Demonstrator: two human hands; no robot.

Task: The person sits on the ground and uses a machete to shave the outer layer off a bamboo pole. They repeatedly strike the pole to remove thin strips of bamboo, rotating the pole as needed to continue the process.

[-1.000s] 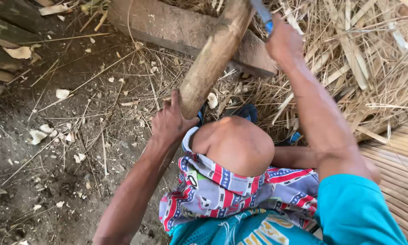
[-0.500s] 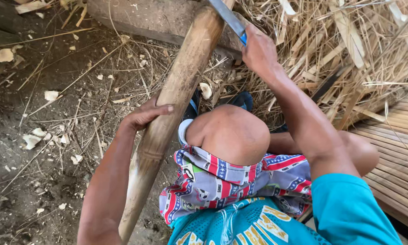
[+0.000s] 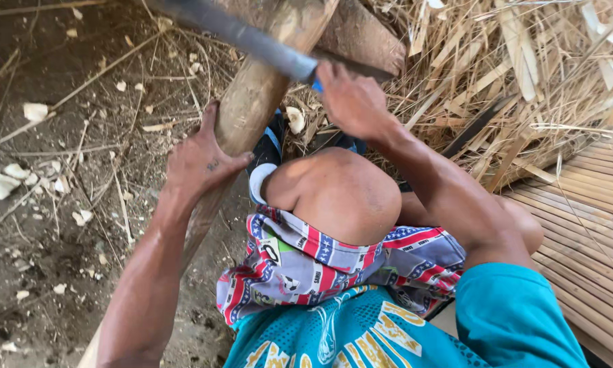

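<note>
The bamboo pole (image 3: pixel 252 102), slanted over the dirt, is gripped by the left hand (image 3: pixel 197 160); a long blade (image 3: pixel 241 34) is clenched in the right hand (image 3: pixel 350 99). Fingers could be nicked if the blade glances downward.

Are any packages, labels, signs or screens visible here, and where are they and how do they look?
No package, label, sign or screen shows.
Printed cloth only: patterned shorts, over the lap, red, white and blue with small pictures.
Teal shirt, bottom edge, with a yellow design.
The left hand holds a bamboo pole; the right hand grips a knife.
</note>
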